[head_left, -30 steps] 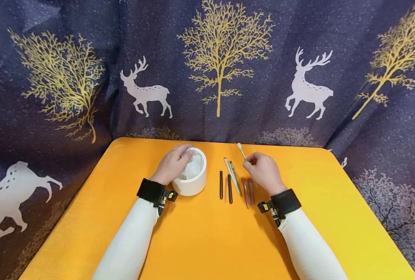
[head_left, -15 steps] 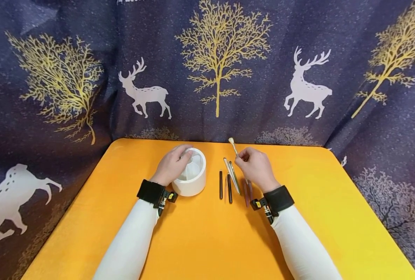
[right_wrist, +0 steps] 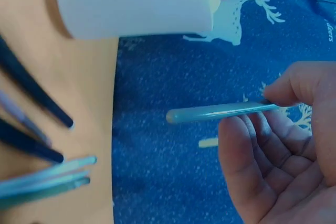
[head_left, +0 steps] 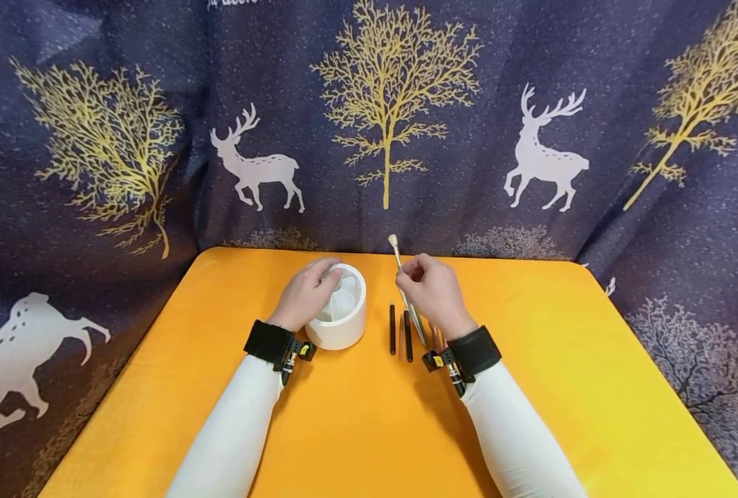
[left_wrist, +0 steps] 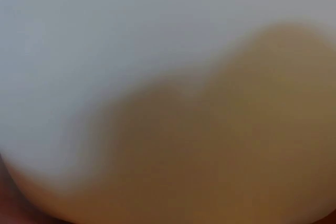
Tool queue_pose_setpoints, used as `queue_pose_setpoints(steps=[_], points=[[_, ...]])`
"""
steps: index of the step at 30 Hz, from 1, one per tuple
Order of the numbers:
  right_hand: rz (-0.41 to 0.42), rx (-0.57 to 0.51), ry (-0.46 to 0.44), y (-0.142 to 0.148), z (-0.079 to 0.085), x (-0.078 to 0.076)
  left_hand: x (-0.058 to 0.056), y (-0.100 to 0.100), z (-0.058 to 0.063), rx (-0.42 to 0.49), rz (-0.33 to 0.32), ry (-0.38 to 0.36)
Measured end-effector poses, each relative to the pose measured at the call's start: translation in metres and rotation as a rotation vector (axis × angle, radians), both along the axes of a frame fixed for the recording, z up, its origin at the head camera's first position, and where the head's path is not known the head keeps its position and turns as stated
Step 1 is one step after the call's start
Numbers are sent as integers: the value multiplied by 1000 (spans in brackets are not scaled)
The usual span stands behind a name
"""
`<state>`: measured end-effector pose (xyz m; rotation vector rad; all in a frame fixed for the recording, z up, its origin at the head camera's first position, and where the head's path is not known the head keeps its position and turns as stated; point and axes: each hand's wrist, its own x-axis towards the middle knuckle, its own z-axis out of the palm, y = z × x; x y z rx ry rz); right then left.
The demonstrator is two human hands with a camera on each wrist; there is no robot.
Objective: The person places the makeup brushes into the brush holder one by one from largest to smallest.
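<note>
A white round holder with inner dividers (head_left: 342,330) stands upright on the table. My left hand (head_left: 301,296) grips its left rim, with the thumb over the edge. Its white wall fills much of the blurred left wrist view. To the right, my right hand (head_left: 436,292) pinches a makeup brush (head_left: 395,247) between thumb and fingers, above the table. The pale bristles point up and away from me. In the right wrist view the rounded end of its handle (right_wrist: 210,113) sticks out towards the holder, and the bristles are hidden.
Several slim brushes lie between the hands: a black one (head_left: 392,330), another black one (head_left: 409,337) and pale-green ones (head_left: 417,324). Reddish ones (head_left: 436,337) are partly hidden under the right wrist. Behind the orange table (head_left: 344,422) hangs a dark curtain (head_left: 356,221).
My right hand has moved left with the brush, from beyond the reddish brushes to over the pale-green ones, nearer the holder. The left hand and the holder stay in place.
</note>
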<state>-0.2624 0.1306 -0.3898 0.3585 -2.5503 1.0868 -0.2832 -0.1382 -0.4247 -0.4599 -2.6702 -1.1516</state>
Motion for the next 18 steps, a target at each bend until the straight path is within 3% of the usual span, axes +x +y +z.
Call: queue_pose_setpoints(steps=[9,18], points=[[58,-234,15,-17,3,2,1,-1,1,-10,-8,-7],[194,-475,60,-22,-1,0,1,-1,2,-17,-10,-3]])
